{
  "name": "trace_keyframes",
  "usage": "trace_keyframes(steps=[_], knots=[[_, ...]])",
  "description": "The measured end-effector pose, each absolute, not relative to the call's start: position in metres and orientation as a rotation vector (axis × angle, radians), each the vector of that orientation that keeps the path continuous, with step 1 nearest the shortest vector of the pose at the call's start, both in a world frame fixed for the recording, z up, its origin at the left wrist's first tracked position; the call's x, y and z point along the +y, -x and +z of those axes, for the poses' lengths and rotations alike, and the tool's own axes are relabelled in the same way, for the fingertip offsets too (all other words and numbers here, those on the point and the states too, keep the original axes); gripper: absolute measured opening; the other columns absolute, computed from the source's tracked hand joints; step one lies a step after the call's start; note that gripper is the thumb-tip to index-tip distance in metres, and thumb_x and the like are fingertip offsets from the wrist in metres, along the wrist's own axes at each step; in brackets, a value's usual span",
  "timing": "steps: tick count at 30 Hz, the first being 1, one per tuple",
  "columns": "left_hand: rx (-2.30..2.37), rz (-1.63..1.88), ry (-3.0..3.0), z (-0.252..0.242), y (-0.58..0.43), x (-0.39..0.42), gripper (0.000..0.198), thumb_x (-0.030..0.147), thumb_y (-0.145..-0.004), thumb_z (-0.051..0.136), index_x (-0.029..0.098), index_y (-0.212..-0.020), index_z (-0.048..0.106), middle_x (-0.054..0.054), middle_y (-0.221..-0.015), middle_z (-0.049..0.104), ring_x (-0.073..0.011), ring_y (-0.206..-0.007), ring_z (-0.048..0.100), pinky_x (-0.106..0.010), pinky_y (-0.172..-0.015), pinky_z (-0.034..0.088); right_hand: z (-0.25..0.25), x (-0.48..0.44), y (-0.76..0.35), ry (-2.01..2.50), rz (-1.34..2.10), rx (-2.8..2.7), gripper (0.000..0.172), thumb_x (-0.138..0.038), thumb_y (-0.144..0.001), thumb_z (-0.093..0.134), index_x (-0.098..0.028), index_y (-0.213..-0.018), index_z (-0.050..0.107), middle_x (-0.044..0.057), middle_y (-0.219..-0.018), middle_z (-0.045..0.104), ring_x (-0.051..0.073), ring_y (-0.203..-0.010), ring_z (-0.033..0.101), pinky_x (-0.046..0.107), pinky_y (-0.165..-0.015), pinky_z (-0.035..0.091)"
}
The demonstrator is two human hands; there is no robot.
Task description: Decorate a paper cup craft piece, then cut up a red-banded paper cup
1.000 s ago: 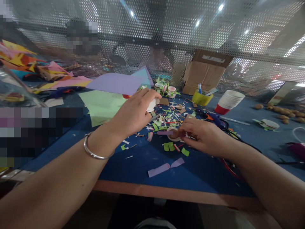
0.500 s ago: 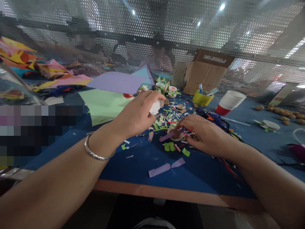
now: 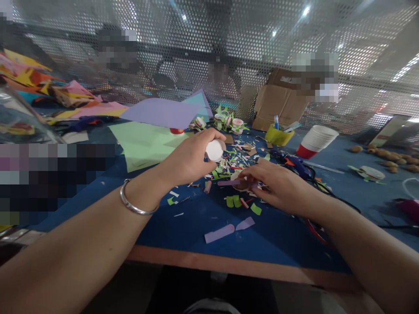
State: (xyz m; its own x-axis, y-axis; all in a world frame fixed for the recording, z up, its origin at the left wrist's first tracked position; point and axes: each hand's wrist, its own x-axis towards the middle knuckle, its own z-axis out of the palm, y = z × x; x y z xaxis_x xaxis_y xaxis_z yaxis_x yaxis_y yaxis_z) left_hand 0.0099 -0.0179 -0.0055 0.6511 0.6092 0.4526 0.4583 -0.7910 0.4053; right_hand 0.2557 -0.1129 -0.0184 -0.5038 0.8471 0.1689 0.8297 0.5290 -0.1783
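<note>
My left hand [image 3: 199,152] curls its thumb and fingers around a round white piece [image 3: 214,151] that looks like the bottom of a paper cup. Its flat face is turned toward me. Lower and to the right, my right hand [image 3: 268,181] pinches a purple paper strip [image 3: 226,183], whose rounded end sticks out to the left. Beneath those fingers lies a pale round piece [image 3: 236,176], partly hidden. Green paper bits [image 3: 233,201] lie just in front. Two purple paper pieces, one a longer strip [image 3: 219,233], rest nearer the table's front edge.
Stacked white paper cups [image 3: 317,140] lean at the right, beside a yellow holder [image 3: 279,135] with pens. Behind are decorated cup rings [image 3: 237,125] and a cardboard box [image 3: 279,104]. Green [image 3: 144,146] and purple sheets [image 3: 160,112] lie left. A blue glue gun [image 3: 296,165] is near my right hand.
My left hand has tilted the white piece, so more of its round face shows. The purple strip in my right hand has swung from slanted to nearly level.
</note>
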Motion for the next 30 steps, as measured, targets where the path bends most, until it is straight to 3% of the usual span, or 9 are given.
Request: trace_keyframes(steps=[5, 12, 23, 30], knots=[[0.912, 0.827, -2.531, -0.009, -0.010, -0.011, 0.050, 0.009, -0.073, 0.066, 0.019, -0.121, 0.056, -0.006, -0.117, 0.070, -0.0198, -0.097, 0.066, -0.031, -0.080, 0.050, -0.014, -0.115, -0.257, 1.438, 0.206, -2.478, 0.040, -0.010, -0.088, 0.054, -0.023, -0.124, 0.064, 0.007, -0.112, 0.071, 0.024, -0.102, 0.063, 0.037, -0.088, 0.048], [0.906, 0.787, -2.663, -0.010, -0.006, -0.008, 0.049, 0.009, -0.072, 0.065, 0.020, -0.119, 0.058, -0.007, -0.120, 0.067, -0.0225, -0.103, 0.064, -0.033, -0.085, 0.050, -0.011, -0.116, -0.258, 1.464, 0.299, -2.440, 0.035, -0.013, -0.089, 0.057, -0.027, -0.119, 0.067, 0.003, -0.112, 0.073, 0.022, -0.101, 0.066, 0.034, -0.088, 0.049], [0.906, 0.757, -2.671, -0.009, -0.007, -0.011, 0.045, 0.013, -0.075, 0.064, 0.019, -0.119, 0.058, -0.008, -0.122, 0.066, -0.0229, -0.104, 0.064, -0.032, -0.084, 0.050, -0.016, -0.107, -0.265, 1.556, 0.154, -2.350, 0.022, -0.020, -0.090, 0.058, -0.020, -0.109, 0.069, 0.006, -0.104, 0.074, 0.023, -0.094, 0.069, 0.035, -0.081, 0.052], [0.874, 0.796, -2.661, -0.008, -0.008, -0.013, 0.048, 0.010, -0.075, 0.064, 0.019, -0.121, 0.057, -0.008, -0.121, 0.067, -0.0216, -0.102, 0.065, -0.032, -0.085, 0.049, -0.018, -0.105, -0.267, 1.326, 0.044, -2.334, 0.016, -0.015, -0.092, 0.057, -0.021, -0.094, 0.072, 0.006, -0.097, 0.075, 0.022, -0.094, 0.069, 0.035, -0.084, 0.053]])
